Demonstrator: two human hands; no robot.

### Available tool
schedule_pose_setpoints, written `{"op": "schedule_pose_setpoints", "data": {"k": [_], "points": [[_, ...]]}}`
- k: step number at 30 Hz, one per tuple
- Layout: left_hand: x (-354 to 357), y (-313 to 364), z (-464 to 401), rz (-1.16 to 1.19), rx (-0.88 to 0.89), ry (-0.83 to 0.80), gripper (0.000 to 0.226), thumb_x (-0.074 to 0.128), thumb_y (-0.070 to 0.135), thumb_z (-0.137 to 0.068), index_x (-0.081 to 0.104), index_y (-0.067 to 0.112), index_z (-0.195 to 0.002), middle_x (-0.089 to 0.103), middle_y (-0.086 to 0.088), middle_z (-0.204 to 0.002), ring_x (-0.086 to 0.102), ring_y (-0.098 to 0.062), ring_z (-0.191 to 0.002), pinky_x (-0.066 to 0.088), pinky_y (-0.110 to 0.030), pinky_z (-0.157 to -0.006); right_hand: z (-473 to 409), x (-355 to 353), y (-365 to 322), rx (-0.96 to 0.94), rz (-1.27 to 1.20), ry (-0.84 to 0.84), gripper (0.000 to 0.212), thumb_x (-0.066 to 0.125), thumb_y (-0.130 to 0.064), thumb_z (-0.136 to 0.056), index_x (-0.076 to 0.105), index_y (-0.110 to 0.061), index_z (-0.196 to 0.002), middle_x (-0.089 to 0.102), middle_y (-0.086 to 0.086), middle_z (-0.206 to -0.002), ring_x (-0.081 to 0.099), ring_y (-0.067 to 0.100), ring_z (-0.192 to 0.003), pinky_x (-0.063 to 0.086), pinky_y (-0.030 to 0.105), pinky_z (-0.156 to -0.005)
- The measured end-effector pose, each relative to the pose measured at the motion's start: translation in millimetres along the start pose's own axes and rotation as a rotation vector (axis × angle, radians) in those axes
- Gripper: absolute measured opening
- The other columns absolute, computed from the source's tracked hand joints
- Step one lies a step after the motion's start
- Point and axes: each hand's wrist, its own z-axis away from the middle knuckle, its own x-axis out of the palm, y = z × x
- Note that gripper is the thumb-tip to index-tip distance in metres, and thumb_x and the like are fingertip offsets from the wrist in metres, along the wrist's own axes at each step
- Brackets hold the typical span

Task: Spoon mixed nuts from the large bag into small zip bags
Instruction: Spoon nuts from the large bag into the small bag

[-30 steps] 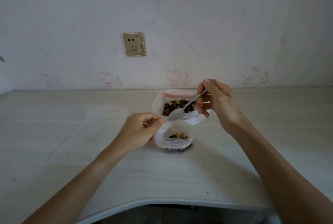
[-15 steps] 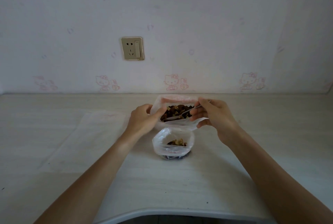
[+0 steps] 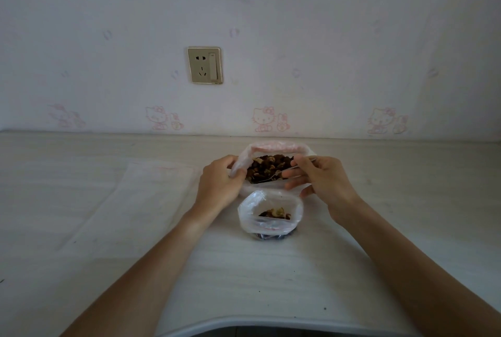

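The pale bench (image 3: 271, 269) carries everything, with flat empty bags (image 3: 141, 201) lying to your left. At the back stands the large bag (image 3: 276, 147), open and full of mixed nuts (image 3: 268, 167); touching its front is the small zip bag (image 3: 269, 214), mouth up, with only a little heap of nuts at the bottom. That small bag stands unheld, so it could slump or tip when you bring the next load over, and nuts would spill onto the bench. Your left hand (image 3: 219, 185) has its fingers curled round the large bag's left rim, holding the mouth open. Your right hand (image 3: 322, 176) pinches the spoon (image 3: 273, 177) by its handle, the bowl dipped among the nuts; lift it level or the load slides off.
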Motion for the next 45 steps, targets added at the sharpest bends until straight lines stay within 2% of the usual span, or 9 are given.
{"op": "schedule_pose_setpoints", "data": {"k": [7,12,18,23,29,37,41,43,45], "points": [[1,0,0,0.074,-0.006,-0.018,0.014,0.065,0.024,-0.098,0.077,0.016,-0.096,0.076,-0.001,-0.088,0.071,-0.024,-0.083,0.057,-0.051,-0.080,-2,4,7,0.003,-0.014,-0.025,0.022,0.061,-0.023,-0.102,0.075,-0.006,-0.101,0.081,0.005,-0.091,0.071,0.017,-0.060,0.057,0.026,-0.053],[1,3,2,0.165,0.015,-0.048,0.022,0.063,0.033,-0.101,0.077,0.018,-0.093,0.076,0.003,-0.083,0.072,-0.023,-0.078,0.058,-0.050,-0.076,-4,6,10,0.003,-0.002,-0.037,0.018,0.062,-0.020,-0.102,0.075,-0.008,-0.106,0.081,0.003,-0.091,0.071,0.016,-0.058,0.056,0.023,-0.055],[2,3,1,0.201,-0.003,-0.007,0.030,0.060,0.040,-0.102,0.078,0.016,-0.098,0.078,0.001,-0.085,0.074,-0.024,-0.078,0.058,-0.051,-0.079,-4,0,5,0.077,-0.089,-0.020,0.020,0.059,-0.017,-0.103,0.072,-0.004,-0.107,0.080,0.009,-0.092,0.065,0.017,-0.051,0.055,0.026,-0.051],[2,3,1,0.195,-0.008,0.016,0.031,0.059,0.042,-0.101,0.078,0.018,-0.104,0.077,0.005,-0.087,0.072,-0.017,-0.080,0.056,-0.039,-0.078,-4,-6,-3,0.112,-0.148,0.018,0.023,0.053,-0.016,-0.106,0.069,0.000,-0.108,0.079,0.015,-0.091,0.067,0.023,-0.057,0.056,0.032,-0.051],[2,0,-1,0.191,-0.010,0.036,0.031,0.059,0.047,-0.100,0.079,0.023,-0.102,0.076,0.011,-0.084,0.068,-0.011,-0.074,0.047,-0.016,-0.063,-1,-12,-10,0.029,-0.157,0.053,0.027,0.051,-0.019,-0.107,0.070,0.001,-0.105,0.078,0.016,-0.088,0.071,0.026,-0.062,0.056,0.033,-0.049],[-13,-5,-2,0.056,0.044,0.062,0.038,0.064,0.059,-0.092,0.072,0.033,-0.118,0.070,0.019,-0.107,0.065,0.009,-0.083,0.054,-0.020,-0.076,-1,-19,-22,-0.075,-0.227,0.051,0.030,0.046,-0.018,-0.108,0.068,-0.003,-0.096,0.075,0.018,-0.082,0.070,0.030,-0.065,0.052,0.035,-0.048],[-28,-2,4,0.004,0.069,0.148,0.016,0.074,0.047,-0.089,0.071,0.033,-0.096,0.068,0.015,-0.092,0.064,0.005,-0.076,0.051,-0.020,-0.071,-1,-27,-28,-0.117,-0.275,0.015,0.034,0.044,-0.021,-0.109,0.064,-0.005,-0.087,0.069,0.017,-0.072,0.067,0.031,-0.060,0.048,0.033,-0.045],[-34,3,12,-0.009,0.102,0.112,0.010,0.075,0.040,-0.090,0.070,0.034,-0.085,0.069,0.017,-0.081,0.064,0.002,-0.072,0.046,-0.011,-0.063,-1,-30,-30,-0.116,-0.285,-0.009,0.034,0.044,-0.022,-0.108,0.062,-0.007,-0.085,0.065,0.015,-0.067,0.064,0.032,-0.058,0.045,0.033,-0.045],[-38,7,23,-0.011,0.115,0.023,0.014,0.073,0.041,-0.092,0.071,0.034,-0.080,0.070,0.018,-0.076,0.065,-0.002,-0.066,0.046,-0.011,-0.061,-1,-32,-33,-0.110,-0.281,-0.037,0.033,0.044,-0.022,-0.108,0.060,-0.007,-0.084,0.061,0.014,-0.063,0.061,0.031,-0.055,0.044,0.032,-0.046]]}}
